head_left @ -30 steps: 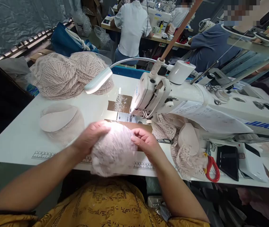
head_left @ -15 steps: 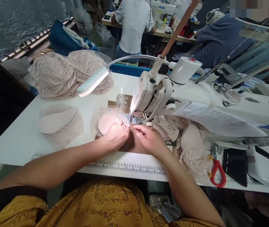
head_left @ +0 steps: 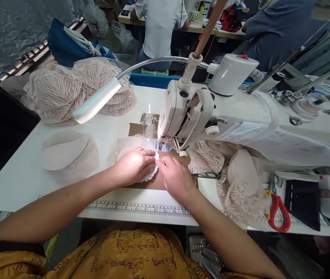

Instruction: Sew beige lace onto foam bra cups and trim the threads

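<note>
A pale pink padded bra cup with sheer lace fabric [head_left: 130,142] lies at the needle of the white sewing machine [head_left: 179,112]. My left hand [head_left: 133,164] presses on it from the left, fingers bent together over the cloth. A scalloped lace edge [head_left: 152,175] shows under that palm. From the right, my right hand [head_left: 176,174] pinches the cloth's edge just in front of the presser foot, its fingertips meeting those of my left hand. Beneath both hands is the brown machine plate [head_left: 159,182]. The fingers hide much of the cup.
Another cup on sheer fabric [head_left: 66,153] lies left. Stacked lace pieces [head_left: 57,93] stand behind it, below a lamp [head_left: 98,100]. Right are more lace cups [head_left: 243,174], dark-handled snips [head_left: 208,175], red-handled scissors [head_left: 279,213] and a black tray [head_left: 302,201]. Two people sit beyond.
My left hand has loosened from a fist to flatter, bent fingers. My right hand has come left onto the cloth's edge. More lace now shows under my left hand; the view has shifted slightly.
</note>
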`<state>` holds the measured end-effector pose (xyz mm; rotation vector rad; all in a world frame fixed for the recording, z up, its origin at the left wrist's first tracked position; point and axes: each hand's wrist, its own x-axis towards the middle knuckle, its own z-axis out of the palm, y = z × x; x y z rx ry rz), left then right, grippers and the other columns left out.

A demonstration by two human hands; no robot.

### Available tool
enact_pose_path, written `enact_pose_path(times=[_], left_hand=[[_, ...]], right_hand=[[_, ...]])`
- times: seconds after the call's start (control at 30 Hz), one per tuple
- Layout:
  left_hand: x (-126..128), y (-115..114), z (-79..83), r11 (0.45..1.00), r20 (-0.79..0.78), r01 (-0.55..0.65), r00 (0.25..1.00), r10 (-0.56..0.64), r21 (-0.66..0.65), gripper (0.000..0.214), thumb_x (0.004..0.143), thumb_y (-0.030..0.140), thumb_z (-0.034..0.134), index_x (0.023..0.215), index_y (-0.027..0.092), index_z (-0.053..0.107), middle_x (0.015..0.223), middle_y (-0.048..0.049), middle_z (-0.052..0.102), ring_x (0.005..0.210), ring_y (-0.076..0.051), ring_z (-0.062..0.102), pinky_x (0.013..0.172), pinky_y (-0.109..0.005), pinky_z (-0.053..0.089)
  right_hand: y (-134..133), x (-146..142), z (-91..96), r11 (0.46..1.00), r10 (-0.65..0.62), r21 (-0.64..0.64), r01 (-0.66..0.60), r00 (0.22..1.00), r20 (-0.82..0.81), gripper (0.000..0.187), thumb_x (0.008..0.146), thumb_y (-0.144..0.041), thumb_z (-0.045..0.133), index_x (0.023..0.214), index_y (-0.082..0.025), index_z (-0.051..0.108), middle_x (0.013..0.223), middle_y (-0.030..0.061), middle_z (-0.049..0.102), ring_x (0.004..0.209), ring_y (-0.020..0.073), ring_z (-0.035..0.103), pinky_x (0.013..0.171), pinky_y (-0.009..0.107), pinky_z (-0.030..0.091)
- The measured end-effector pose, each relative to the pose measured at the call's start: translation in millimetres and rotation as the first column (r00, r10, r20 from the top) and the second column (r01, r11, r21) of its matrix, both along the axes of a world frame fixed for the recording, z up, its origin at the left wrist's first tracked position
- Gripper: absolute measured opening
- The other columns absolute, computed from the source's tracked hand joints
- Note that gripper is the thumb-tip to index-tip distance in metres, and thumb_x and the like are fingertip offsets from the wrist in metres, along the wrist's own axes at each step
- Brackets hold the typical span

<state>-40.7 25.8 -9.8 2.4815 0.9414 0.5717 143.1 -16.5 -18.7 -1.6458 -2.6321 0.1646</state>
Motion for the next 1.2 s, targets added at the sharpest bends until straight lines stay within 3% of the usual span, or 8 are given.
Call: enact_pose_path(times=[0.1,0.27,0.6,0.8,1.0,1.2], left_hand=[[3.1,4.5,-15.4,0.983,-0.164,0.041,0.986,-0.012,0.178,0.035,0.097,0.021,0.04,0.113,0.006,0.067,0.124,-0.0191,0.064,0.098,-0.027,0.063,0.085,-0.042,0.052],[3.5,20.8,-20.8,0.96,-0.131,0.099,0.989,-0.067,0.262,0.035,0.097,0.019,0.039,0.112,0.005,0.067,0.12,-0.0181,0.067,0.091,-0.024,0.062,0.079,-0.037,0.052],[-0.8,33.7,-25.4,0.966,-0.1,0.099,0.992,-0.077,0.238,0.036,0.096,0.023,0.042,0.116,0.008,0.068,0.124,-0.0142,0.066,0.088,-0.024,0.059,0.077,-0.039,0.052],[0.7,36.2,-28.0,0.978,-0.102,0.036,0.995,-0.016,0.203,0.035,0.096,0.024,0.044,0.121,0.011,0.065,0.128,-0.0132,0.064,0.095,-0.025,0.059,0.082,-0.04,0.049],[-0.1,31.6,-25.6,0.972,-0.179,-0.084,0.976,0.125,0.22,0.037,0.092,0.024,0.048,0.126,0.017,0.062,0.133,-0.013,0.059,0.122,-0.034,0.048,0.098,-0.052,0.041],[-2.9,28.7,-17.8,0.971,-0.213,-0.155,0.958,0.192,0.179,0.037,0.09,0.02,0.046,0.122,0.022,0.065,0.141,-0.0137,0.051,0.128,-0.039,0.043,0.099,-0.065,0.035]], right_hand=[[1.5,-1.5,0.3,1.0,-0.03,-0.007,0.03,0.999,0.028,0.038,0.095,-0.011,0.036,0.123,-0.018,0.061,0.103,0.0123,0.064,0.089,0.0239,0.056,0.071,0.033,0.046],[8.4,-3.9,0.2,0.996,-0.081,-0.025,0.082,0.996,0.033,0.043,0.092,-0.006,0.036,0.126,-0.017,0.061,0.104,0.0126,0.064,0.085,0.0236,0.058,0.071,0.034,0.047],[10.7,-3.1,-5.0,0.994,-0.102,0.034,0.102,0.995,0.005,0.048,0.089,-0.005,0.039,0.13,-0.018,0.058,0.101,0.0127,0.064,0.085,0.0236,0.057,0.068,0.031,0.046],[11.0,-1.5,-6.9,0.995,-0.101,0.026,0.101,0.995,0.004,0.05,0.088,-0.006,0.039,0.133,-0.018,0.057,0.101,0.0122,0.063,0.082,0.0228,0.057,0.068,0.032,0.047],[10.0,3.5,-9.8,0.996,-0.087,0.03,0.088,0.996,-0.023,0.053,0.085,-0.005,0.041,0.133,-0.02,0.057,0.101,0.0097,0.063,0.079,0.0207,0.057,0.07,0.031,0.045],[8.9,5.5,-11.2,0.99,-0.103,0.087,0.114,0.987,-0.122,0.043,0.09,-0.01,0.041,0.124,-0.021,0.065,0.101,0.0073,0.066,0.082,0.0199,0.06,0.072,0.03,0.045]])
